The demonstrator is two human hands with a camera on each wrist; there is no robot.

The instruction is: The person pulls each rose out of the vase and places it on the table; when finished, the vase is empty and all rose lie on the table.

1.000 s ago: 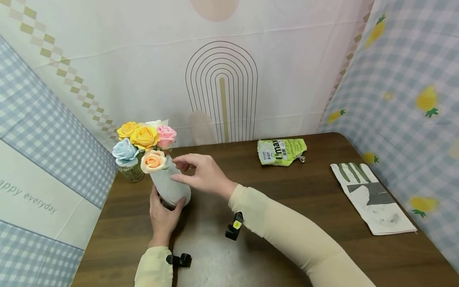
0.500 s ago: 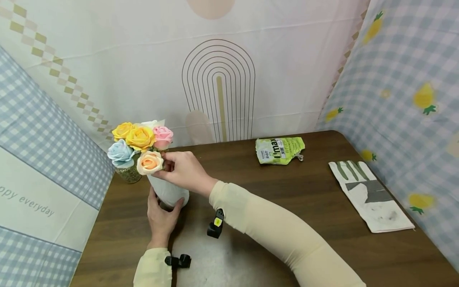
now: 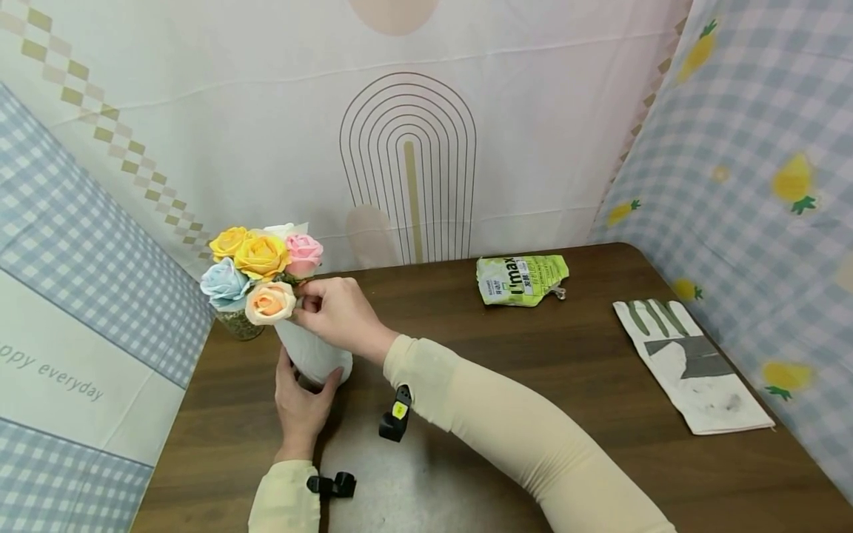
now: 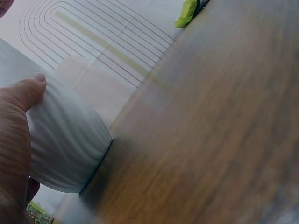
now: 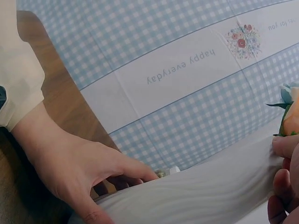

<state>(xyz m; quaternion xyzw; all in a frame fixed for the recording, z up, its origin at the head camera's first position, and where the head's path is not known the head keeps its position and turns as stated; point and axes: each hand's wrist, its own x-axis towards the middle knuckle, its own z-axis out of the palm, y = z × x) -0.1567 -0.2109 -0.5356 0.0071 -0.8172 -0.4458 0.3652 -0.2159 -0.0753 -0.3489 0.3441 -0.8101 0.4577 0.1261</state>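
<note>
A ridged white vase (image 3: 312, 354) stands on the dark wooden table at the left, holding artificial roses. My left hand (image 3: 301, 414) grips it low down, thumb on the near side; in the left wrist view the thumb (image 4: 35, 88) lies along the vase wall. At the vase's mouth, my right hand (image 3: 346, 314) pinches the peach rose (image 3: 270, 303) just under its bloom, as the right wrist view shows at its right edge. Around it are yellow roses (image 3: 261, 255), a pink rose (image 3: 304, 255), a blue rose (image 3: 225, 284) and a white one behind. The stems are hidden.
Behind the vase, a glass jar (image 3: 241, 326) of greenish bits stands by the left curtain (image 3: 80, 326). A crumpled green-and-white pouch (image 3: 522, 280) lies at the table's back. Folded white work gloves (image 3: 689, 370) rest near the right edge.
My right hand has moved left from beside the vase and closed its fingers under the peach rose. That rose has shifted slightly left. My left hand keeps its grip low on the vase.
</note>
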